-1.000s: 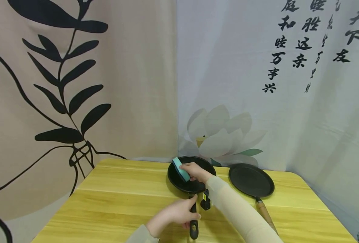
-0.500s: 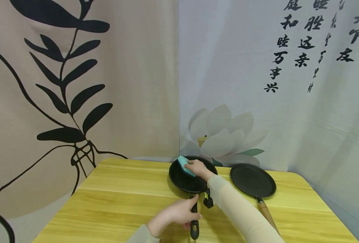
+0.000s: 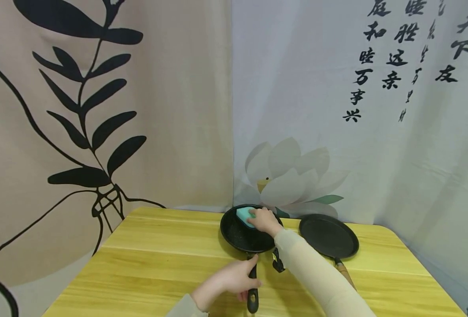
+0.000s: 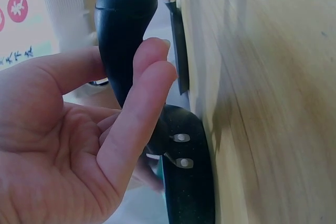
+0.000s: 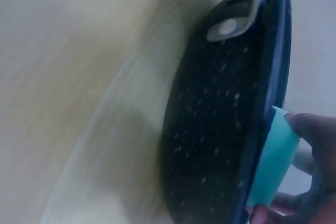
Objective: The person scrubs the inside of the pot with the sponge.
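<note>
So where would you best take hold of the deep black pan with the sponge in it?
Probably around the middle of its black handle, coming from the near side. The handle points that way and, in the left wrist view, slants up off the table, leaving room underneath. The rest of the deep black pan is a round bowl with the sponge in it.

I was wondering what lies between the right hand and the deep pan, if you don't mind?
A turquoise sponge, held in the right hand, lies between it and the deep pan, as the head view shows.
</note>
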`<state>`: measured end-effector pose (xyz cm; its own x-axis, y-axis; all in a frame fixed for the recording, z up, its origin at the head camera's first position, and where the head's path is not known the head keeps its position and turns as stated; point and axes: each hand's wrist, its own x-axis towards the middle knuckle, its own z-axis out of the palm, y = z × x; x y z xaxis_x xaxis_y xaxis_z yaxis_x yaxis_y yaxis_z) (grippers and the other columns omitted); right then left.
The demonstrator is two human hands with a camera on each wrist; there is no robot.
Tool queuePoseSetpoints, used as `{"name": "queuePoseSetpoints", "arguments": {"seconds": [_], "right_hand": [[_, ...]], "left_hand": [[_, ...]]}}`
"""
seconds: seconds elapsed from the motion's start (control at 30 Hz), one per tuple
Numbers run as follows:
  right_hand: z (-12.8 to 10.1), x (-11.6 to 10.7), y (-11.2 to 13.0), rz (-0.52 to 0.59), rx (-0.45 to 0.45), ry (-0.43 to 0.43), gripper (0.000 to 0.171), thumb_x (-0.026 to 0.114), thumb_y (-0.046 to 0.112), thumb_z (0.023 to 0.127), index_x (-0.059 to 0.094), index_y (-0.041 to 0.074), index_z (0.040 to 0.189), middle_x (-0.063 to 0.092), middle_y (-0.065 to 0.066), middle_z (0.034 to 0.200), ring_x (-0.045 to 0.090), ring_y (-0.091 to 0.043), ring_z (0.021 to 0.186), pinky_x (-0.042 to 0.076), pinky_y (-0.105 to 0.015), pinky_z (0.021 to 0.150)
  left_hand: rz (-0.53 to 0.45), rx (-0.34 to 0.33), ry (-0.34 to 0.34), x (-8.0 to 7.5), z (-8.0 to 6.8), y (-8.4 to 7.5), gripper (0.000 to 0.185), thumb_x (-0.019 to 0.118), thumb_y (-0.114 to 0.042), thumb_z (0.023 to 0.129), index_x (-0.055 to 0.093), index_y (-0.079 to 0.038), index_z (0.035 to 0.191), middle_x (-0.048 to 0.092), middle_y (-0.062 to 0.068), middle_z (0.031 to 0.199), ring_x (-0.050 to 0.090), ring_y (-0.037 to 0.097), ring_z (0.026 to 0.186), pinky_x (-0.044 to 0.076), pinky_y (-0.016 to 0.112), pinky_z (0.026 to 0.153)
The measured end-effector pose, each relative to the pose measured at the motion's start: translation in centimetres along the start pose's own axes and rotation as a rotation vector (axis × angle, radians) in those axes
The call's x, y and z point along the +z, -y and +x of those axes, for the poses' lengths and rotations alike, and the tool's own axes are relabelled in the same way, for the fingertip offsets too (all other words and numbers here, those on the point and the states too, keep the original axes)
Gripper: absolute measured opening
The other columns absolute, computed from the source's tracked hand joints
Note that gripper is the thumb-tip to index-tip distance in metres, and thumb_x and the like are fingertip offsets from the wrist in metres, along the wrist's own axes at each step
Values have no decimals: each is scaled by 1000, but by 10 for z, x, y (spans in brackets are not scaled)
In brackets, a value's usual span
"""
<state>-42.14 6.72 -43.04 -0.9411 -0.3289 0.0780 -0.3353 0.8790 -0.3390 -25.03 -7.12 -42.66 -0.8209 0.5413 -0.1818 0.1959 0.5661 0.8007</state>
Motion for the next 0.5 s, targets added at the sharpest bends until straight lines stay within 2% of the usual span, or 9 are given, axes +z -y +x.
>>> {"name": "queuePoseSetpoints", "arguments": {"seconds": [0.2,0.37,0.5], "right_hand": [[-7,-2,-6,-135,7,34,44,61,31,96,56,24,139,42,-28,138,43,-44,118,45,-56,89],[-5,0,-12,-295,-15,40,43,64,36,94,59,30,136,45,-22,132,44,-37,110,45,-52,88],[-4,0,-17,-363,-14,41,46,66,38,92,58,34,137,46,-20,128,44,-35,109,44,-51,90]], "left_hand": [[-20,-3,7,1,0,2,73,66,-18,92,28,4,150,63,7,58,60,18,43,55,41,45],[-17,3,3,1,0,1,72,66,-17,92,28,4,150,62,7,57,60,19,43,55,39,44],[1,5,-3,2,-1,0,72,65,-18,93,28,4,150,62,6,56,60,18,42,55,40,45]]}}
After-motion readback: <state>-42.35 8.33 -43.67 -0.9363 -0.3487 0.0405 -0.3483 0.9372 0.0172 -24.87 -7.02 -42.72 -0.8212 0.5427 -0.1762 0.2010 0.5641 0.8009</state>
